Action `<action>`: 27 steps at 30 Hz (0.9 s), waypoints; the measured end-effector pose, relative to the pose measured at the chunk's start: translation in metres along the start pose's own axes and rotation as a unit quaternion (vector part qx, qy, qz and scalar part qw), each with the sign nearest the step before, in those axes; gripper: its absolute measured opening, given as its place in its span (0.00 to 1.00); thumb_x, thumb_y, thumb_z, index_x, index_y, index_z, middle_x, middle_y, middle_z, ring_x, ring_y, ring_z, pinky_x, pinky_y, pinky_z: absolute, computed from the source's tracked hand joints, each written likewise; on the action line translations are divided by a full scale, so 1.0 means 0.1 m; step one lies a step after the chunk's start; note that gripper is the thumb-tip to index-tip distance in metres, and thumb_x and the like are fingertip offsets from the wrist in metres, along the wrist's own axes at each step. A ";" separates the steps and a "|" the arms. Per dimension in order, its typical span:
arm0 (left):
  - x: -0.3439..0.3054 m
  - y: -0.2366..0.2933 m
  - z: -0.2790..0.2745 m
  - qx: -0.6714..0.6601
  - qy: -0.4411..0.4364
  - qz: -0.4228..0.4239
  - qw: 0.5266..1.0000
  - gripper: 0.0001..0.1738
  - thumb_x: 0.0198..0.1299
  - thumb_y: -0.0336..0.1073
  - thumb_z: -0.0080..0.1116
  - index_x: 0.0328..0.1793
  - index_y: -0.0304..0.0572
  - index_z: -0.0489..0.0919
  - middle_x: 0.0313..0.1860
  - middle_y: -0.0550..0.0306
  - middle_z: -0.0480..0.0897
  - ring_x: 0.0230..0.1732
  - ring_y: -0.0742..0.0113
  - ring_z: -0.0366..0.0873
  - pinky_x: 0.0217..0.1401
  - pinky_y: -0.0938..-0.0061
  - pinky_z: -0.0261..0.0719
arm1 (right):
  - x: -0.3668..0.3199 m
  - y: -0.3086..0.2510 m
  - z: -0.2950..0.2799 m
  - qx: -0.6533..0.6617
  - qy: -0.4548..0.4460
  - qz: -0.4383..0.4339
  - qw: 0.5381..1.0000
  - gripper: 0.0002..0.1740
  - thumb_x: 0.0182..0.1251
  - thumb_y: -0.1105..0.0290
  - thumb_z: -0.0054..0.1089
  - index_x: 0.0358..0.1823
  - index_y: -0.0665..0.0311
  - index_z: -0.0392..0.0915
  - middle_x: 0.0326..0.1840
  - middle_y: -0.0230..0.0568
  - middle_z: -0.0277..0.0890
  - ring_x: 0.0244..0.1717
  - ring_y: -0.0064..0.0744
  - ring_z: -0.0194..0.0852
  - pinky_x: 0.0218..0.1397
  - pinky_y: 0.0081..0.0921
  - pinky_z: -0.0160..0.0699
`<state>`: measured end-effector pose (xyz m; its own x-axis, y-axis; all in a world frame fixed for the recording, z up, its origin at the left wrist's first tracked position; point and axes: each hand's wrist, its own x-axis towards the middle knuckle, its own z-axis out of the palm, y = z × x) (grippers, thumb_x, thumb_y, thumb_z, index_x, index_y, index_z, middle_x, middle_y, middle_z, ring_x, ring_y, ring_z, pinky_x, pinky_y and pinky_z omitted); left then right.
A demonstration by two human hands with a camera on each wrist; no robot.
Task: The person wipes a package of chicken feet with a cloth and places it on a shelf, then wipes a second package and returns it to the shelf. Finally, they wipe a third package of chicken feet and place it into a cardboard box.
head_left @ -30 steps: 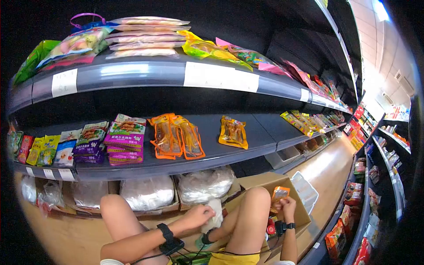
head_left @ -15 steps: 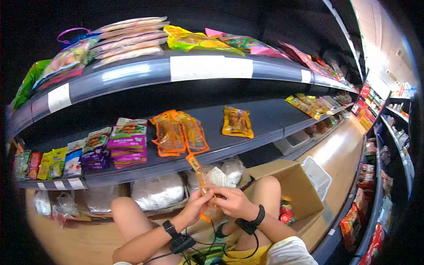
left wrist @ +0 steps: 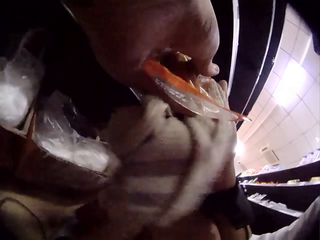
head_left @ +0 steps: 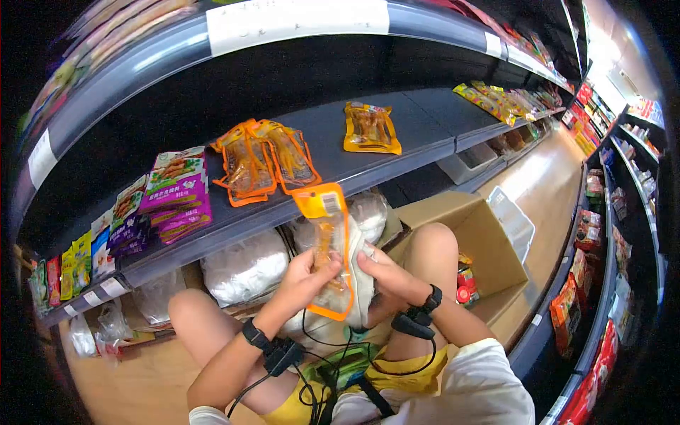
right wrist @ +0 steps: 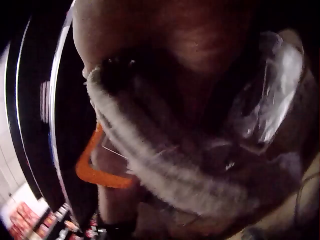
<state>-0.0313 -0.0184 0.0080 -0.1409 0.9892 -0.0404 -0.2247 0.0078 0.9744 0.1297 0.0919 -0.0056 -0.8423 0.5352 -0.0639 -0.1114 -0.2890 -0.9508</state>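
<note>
An orange-edged snack packet (head_left: 326, 237) stands upright in front of the shelf, its barcode near the top. My left hand (head_left: 304, 281) pinches its left side, thumb across the front. Against the packet's right edge and back hangs a white cloth (head_left: 363, 287), gripped by my right hand (head_left: 389, 275) with the thumb on top. In the left wrist view the cloth (left wrist: 160, 160) hides much of the packet's back. The right wrist view shows the cloth (right wrist: 165, 165) bunched under the right hand, with an orange packet corner (right wrist: 97, 172) beyond it.
On the shelf lie similar orange packets (head_left: 244, 166), a yellow-orange packet (head_left: 372, 129) and purple packets (head_left: 177, 195). Boxes with plastic-wrapped bundles (head_left: 244, 265) stand below. An open cardboard box (head_left: 489, 248) is beside the right knee, with a white basket (head_left: 511, 223) behind it.
The right hand brought the packet over from the cardboard box to the left hand, which had the cloth. Now the left hand holds the packet and the right hand the cloth. The view has tilted down.
</note>
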 end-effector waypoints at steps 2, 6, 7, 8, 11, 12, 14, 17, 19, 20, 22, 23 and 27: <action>-0.03 0.10 0.10 0.035 0.002 0.014 0.999 0.21 0.66 0.41 0.58 0.58 0.36 0.71 0.44 0.61 0.77 0.43 0.76 0.74 0.47 0.77 0.76 | 0.00 -0.07 0.05 0.091 -0.002 0.025 0.996 0.25 0.75 0.60 0.46 0.67 0.68 0.61 0.63 0.39 0.67 0.61 0.28 0.67 0.65 0.29 0.66; -0.01 0.15 0.10 0.036 0.002 0.011 0.999 0.26 0.66 0.36 0.56 0.66 0.35 0.65 0.53 0.58 0.76 0.49 0.74 0.75 0.53 0.76 0.76 | 0.06 -0.18 -0.05 0.064 0.088 -0.023 0.994 0.19 0.76 0.63 0.44 0.61 0.66 0.68 0.55 0.36 0.74 0.54 0.25 0.73 0.58 0.25 0.73; 0.02 0.13 0.06 0.044 0.003 0.009 0.999 0.28 0.66 0.35 0.56 0.69 0.34 0.63 0.56 0.58 0.75 0.51 0.73 0.75 0.55 0.75 0.76 | 0.05 -0.22 -0.12 0.074 0.102 -0.029 0.992 0.19 0.76 0.65 0.44 0.61 0.67 0.67 0.54 0.37 0.74 0.54 0.26 0.73 0.58 0.26 0.73; 0.03 0.11 0.03 0.036 0.006 0.017 0.999 0.28 0.66 0.35 0.56 0.69 0.34 0.63 0.56 0.58 0.75 0.51 0.73 0.75 0.55 0.75 0.76 | 0.05 -0.25 -0.15 0.083 0.115 -0.034 0.989 0.18 0.75 0.66 0.45 0.61 0.67 0.66 0.54 0.39 0.74 0.54 0.26 0.74 0.57 0.26 0.74; 0.02 0.06 0.04 0.029 0.008 0.017 0.999 0.28 0.65 0.34 0.57 0.68 0.33 0.63 0.56 0.57 0.75 0.54 0.72 0.74 0.57 0.75 0.75 | 0.08 -0.19 -0.19 0.046 0.095 -0.025 0.994 0.21 0.74 0.61 0.49 0.62 0.64 0.68 0.56 0.38 0.72 0.57 0.23 0.69 0.57 0.22 0.70; 0.01 0.10 0.06 0.044 0.003 0.000 0.999 0.28 0.64 0.33 0.58 0.68 0.32 0.63 0.56 0.57 0.75 0.55 0.72 0.73 0.59 0.74 0.74 | 0.07 -0.16 -0.18 0.034 0.091 -0.024 0.995 0.21 0.73 0.60 0.50 0.62 0.63 0.69 0.57 0.37 0.71 0.58 0.22 0.67 0.57 0.20 0.69; 0.02 -0.03 0.07 0.132 -0.001 0.096 0.987 0.27 0.61 0.29 0.59 0.65 0.29 0.66 0.56 0.52 0.75 0.59 0.68 0.70 0.63 0.69 0.70 | 0.05 -0.13 -0.02 -0.020 0.019 -0.029 0.999 0.27 0.71 0.57 0.54 0.63 0.70 0.67 0.63 0.38 0.68 0.62 0.26 0.65 0.64 0.27 0.64; -0.04 0.10 0.09 0.280 0.008 0.196 0.940 0.23 0.52 0.23 0.59 0.57 0.40 0.78 0.59 0.47 0.74 0.59 0.57 0.71 0.62 0.64 0.69 | 0.04 -0.17 -0.10 0.020 0.004 0.003 1.000 0.24 0.73 0.58 0.53 0.62 0.69 0.69 0.57 0.37 0.74 0.55 0.25 0.72 0.59 0.25 0.70; -0.08 0.14 0.02 0.404 -0.009 0.248 0.881 0.24 0.46 0.21 0.60 0.51 0.50 0.83 0.61 0.49 0.73 0.59 0.51 0.70 0.62 0.61 0.68 | 0.01 -0.29 -0.13 0.054 0.003 0.027 0.998 0.22 0.74 0.60 0.48 0.61 0.68 0.69 0.54 0.39 0.77 0.51 0.27 0.77 0.55 0.24 0.76; -0.10 0.16 0.02 0.432 0.009 0.294 0.853 0.24 0.44 0.21 0.60 0.49 0.53 0.84 0.61 0.51 0.74 0.60 0.50 0.69 0.63 0.60 0.67 | 0.00 -0.30 -0.14 0.094 0.006 0.016 0.995 0.22 0.75 0.60 0.47 0.62 0.68 0.69 0.55 0.40 0.77 0.52 0.28 0.78 0.56 0.24 0.76; -0.15 0.22 0.08 0.484 0.043 0.384 0.785 0.26 0.39 0.21 0.59 0.45 0.61 0.86 0.63 0.56 0.74 0.62 0.47 0.66 0.64 0.57 0.64 | -0.02 -0.39 -0.11 0.171 0.013 -0.009 0.985 0.22 0.76 0.61 0.45 0.62 0.68 0.68 0.56 0.42 0.77 0.52 0.30 0.78 0.57 0.25 0.75; -0.18 0.23 0.10 0.480 0.061 0.394 0.782 0.25 0.40 0.24 0.61 0.45 0.63 0.86 0.64 0.60 0.74 0.65 0.48 0.63 0.66 0.51 0.60 | -0.07 -0.45 -0.07 0.185 0.017 -0.024 0.982 0.22 0.77 0.60 0.42 0.63 0.68 0.67 0.57 0.44 0.75 0.54 0.31 0.78 0.59 0.27 0.75; -0.19 0.28 0.10 0.563 0.136 0.416 0.701 0.20 0.42 0.31 0.68 0.45 0.61 0.86 0.63 0.58 0.73 0.66 0.47 0.62 0.67 0.50 0.60 | -0.07 -0.35 -0.03 0.146 -0.073 0.012 0.987 0.25 0.73 0.62 0.50 0.65 0.68 0.65 0.61 0.41 0.72 0.61 0.31 0.70 0.65 0.31 0.68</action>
<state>-0.0255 -0.0352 0.0380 0.0151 0.6564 0.7543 0.9267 -0.2925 0.2360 0.1414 0.1009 0.0274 -0.9114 0.4109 -0.0214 -0.2186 -0.5277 -0.8208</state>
